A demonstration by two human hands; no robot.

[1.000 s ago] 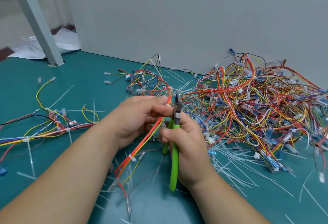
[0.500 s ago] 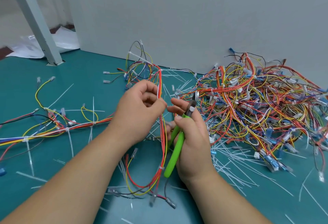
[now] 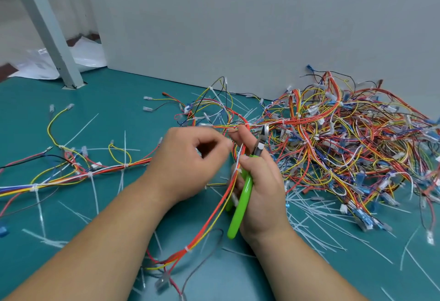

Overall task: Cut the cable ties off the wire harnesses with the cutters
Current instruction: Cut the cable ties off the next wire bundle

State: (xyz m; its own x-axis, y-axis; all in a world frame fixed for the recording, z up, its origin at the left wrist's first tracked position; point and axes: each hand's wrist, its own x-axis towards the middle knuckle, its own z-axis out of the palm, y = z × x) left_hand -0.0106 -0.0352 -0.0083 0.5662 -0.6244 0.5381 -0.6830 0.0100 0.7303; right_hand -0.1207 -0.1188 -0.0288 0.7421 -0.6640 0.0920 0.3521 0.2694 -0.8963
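The right hand [image 3: 260, 181] grips the green-handled cutters [image 3: 241, 205], blades pointing up and away. The orange-yellow harness [image 3: 205, 223] runs alongside, just left of them, its white cable tie [image 3: 238, 170] by the thumb. The left hand [image 3: 188, 162] curls against the harness; its grip is too blurred to tell.

The left grip [image 3: 188, 160] and right grip [image 3: 264, 193] are bare, as are both forearms [image 3: 95, 241].

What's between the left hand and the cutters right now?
In the head view, the orange-and-yellow harness runs between the left hand and the cutters, with a white tie on it.
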